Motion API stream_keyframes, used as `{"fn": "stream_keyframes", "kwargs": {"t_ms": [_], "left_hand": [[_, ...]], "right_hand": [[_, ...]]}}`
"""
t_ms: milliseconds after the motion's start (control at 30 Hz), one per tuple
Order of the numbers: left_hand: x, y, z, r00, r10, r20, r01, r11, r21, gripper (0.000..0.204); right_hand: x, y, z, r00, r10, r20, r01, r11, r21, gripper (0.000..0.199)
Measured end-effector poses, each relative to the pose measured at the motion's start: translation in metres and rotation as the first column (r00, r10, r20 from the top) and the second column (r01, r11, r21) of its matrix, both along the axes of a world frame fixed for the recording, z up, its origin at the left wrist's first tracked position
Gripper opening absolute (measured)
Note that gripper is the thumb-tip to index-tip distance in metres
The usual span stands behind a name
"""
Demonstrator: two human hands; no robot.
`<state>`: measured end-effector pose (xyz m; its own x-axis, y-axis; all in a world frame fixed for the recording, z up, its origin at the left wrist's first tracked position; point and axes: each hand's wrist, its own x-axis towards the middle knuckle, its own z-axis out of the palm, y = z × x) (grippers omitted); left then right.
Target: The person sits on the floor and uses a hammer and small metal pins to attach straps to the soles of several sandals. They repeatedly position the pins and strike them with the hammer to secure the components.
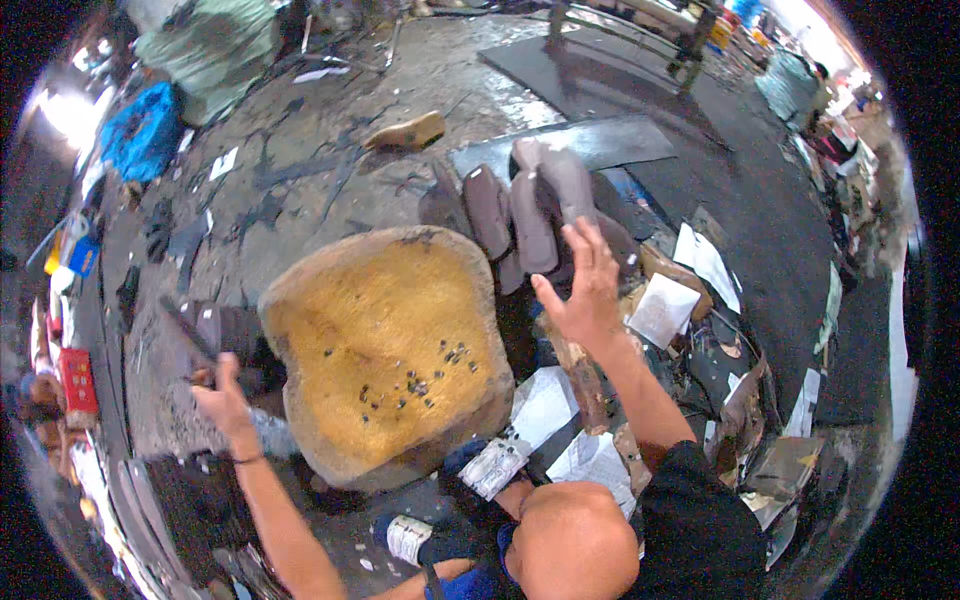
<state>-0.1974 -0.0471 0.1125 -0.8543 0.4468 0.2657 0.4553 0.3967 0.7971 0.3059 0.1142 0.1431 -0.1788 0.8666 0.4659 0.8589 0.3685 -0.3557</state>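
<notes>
My left hand (226,408) is closed around the handle of a dark-bladed knife (187,328), held off the left side of a thick block (300,262). The block's worn top is yellow-brown, with small black bits (415,384) scattered over its nearer right part. Beyond the block's right edge, my right hand (590,295) is raised with fingers spread and nothing in its grasp. Just past its fingertips a greyish-brown shoe sole (568,183) is smeared by motion; whether they touch I cannot tell. Several dark brown soles (533,222) lie in a group beside it.
A grey sheet (615,143) lies behind the soles, and a tan shoe-shaped piece (408,131) farther left. Papers (664,305) and scraps crowd the right side. Stacked dark sheets (165,510) stand at lower left. A blue bag (143,132) and a large pale sack (210,52) sit far left.
</notes>
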Motion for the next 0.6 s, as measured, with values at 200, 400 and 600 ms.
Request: {"fn": "stream_keyframes", "kwargs": {"t_ms": [200,400,600], "left_hand": [[0.253,-0.043,-0.012,0.789,-0.421,0.448,0.338,0.906,0.256,0.057],[0.249,-0.077,-0.049,0.904,-0.319,0.284,0.365,0.922,-0.130,0.036],[0.261,-0.084,-0.072,0.939,-0.344,0.018,0.291,0.763,-0.578,0.049]], "right_hand": [[-0.103,-0.118,-0.054,0.467,-0.036,-0.883,-0.856,0.232,-0.462,0.070],[-0.099,-0.153,-0.098,0.460,-0.185,-0.869,-0.728,0.482,-0.487,0.067],[-0.102,-0.155,-0.102,0.908,0.379,-0.176,-0.412,0.742,-0.529,0.087]]}}
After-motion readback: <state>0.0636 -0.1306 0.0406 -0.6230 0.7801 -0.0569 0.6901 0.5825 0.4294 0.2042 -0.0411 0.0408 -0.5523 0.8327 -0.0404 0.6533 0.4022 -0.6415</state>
